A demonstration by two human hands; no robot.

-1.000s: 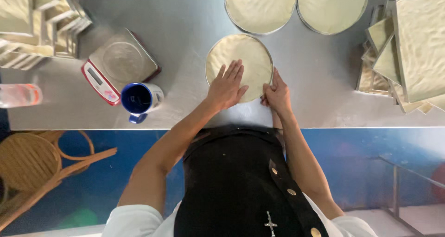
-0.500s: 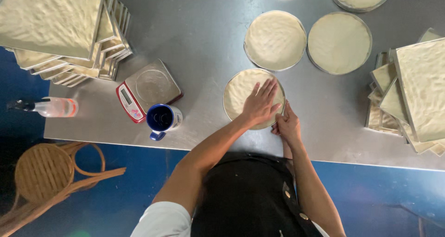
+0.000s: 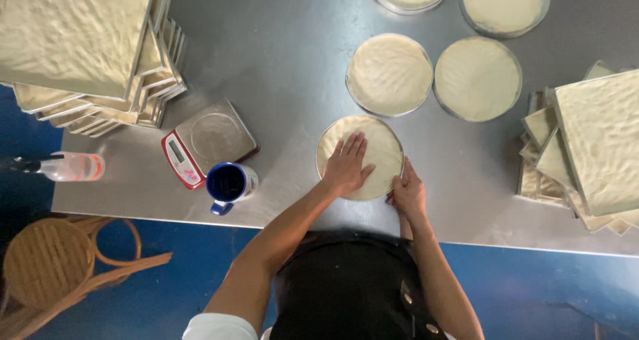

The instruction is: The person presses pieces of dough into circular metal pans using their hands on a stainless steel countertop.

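Left hand [image 3: 346, 164] lies spread flat on the round dough pan [image 3: 360, 157] at centre of the surface [image 3: 279, 60]; right hand [image 3: 407, 192] curls against its 4 o'clock rim. Five round pans in all, four toward 1 o'clock; stacks of square trays [image 3: 86, 44] at 10 and 3 o'clock; one scale [image 3: 208, 142] and one blue mug [image 3: 228, 183] at 9 o'clock.

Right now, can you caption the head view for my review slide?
Left hand pressing dough flat in a round pan, right hand steadying its rim, on a steel table.

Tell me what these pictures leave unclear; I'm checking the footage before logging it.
Head view only:
- Dough in the near round pan: partly covered by the left hand.
- Right hand: fingers curl over the pan's edge, so its grip is unclear.
- Scale display: too small to read.
- Top two round pans: cut off by the upper edge.
- Tray stack: cut off at top left.
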